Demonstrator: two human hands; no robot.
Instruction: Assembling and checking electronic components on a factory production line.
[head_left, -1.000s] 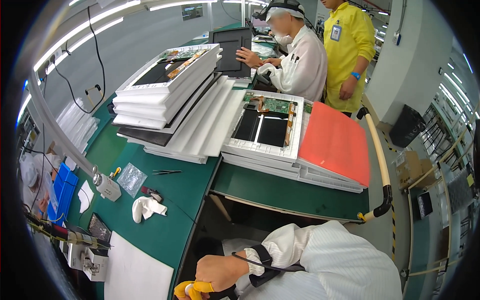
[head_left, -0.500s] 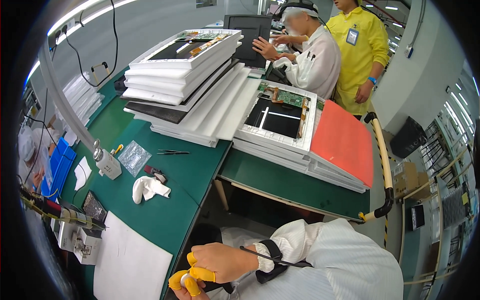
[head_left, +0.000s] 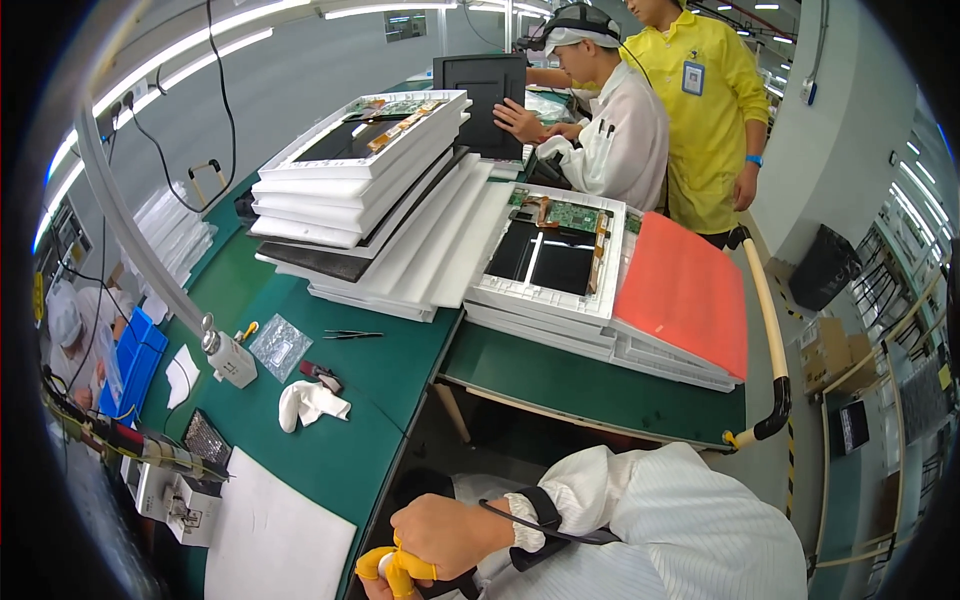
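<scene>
My right hand reaches in from the lower right in a white striped sleeve with a black strap at the wrist. Its fingers are closed and bent down, with yellow finger cots on the tips. Against them, at the lower edge, my left hand is mostly cut off and hidden; its yellow-capped fingertips are pinched. A small white round thing sits among the fingertips of both hands; its kind is too small to tell. Both hands are beside the green bench, near a white foam sheet.
On the bench lie a white cloth, tweezers, a clear plastic bag and a white pump bottle. Stacked white panels and open display units stand behind, beside a red sheet. Two people work beyond.
The view has tilted up, so the bench things sit lower and my hands are nearer the lower edge. The white-coated person's hand is now at the dark panel's edge.
</scene>
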